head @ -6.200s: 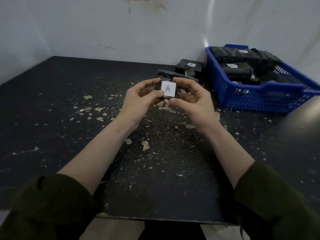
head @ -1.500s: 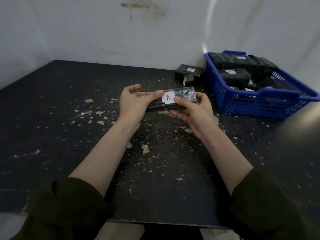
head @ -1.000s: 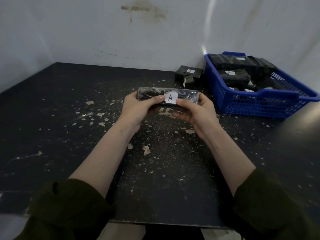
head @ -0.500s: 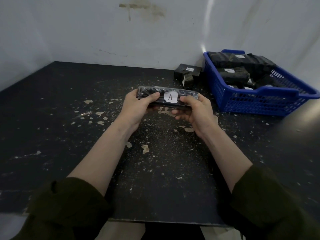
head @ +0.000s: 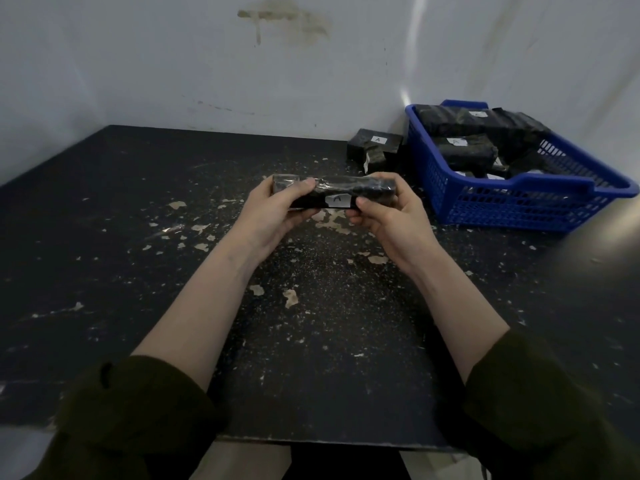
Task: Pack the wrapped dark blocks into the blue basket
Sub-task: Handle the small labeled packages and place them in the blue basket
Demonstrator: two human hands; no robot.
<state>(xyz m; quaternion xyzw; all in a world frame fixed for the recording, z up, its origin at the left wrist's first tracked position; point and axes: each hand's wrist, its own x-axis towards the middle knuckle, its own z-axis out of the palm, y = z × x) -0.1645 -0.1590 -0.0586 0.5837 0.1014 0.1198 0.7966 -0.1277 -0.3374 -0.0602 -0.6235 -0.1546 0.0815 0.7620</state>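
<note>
A long dark block [head: 341, 190] wrapped in clear film, with a white label marked "A" on its near face, hangs level above the middle of the black table [head: 311, 341]. My left hand [head: 277, 211] grips its left end, thumb on top. My right hand [head: 388, 216] grips its right end, fingers curled around it. The blue basket [head: 519, 202] stands at the back right and holds several wrapped dark blocks [head: 464, 152]. Two more wrapped blocks [head: 375, 150] lie on the table just left of the basket.
Pale flakes and crumbs [head: 332, 225] litter the table's middle. A white wall [head: 242, 64] runs close behind the table and basket. The table's front edge [head: 329, 443] lies near my body, between my dark green sleeves.
Both hands have rolled the block so its label faces more toward me and lower. The block has stayed in about the same place above the table.
</note>
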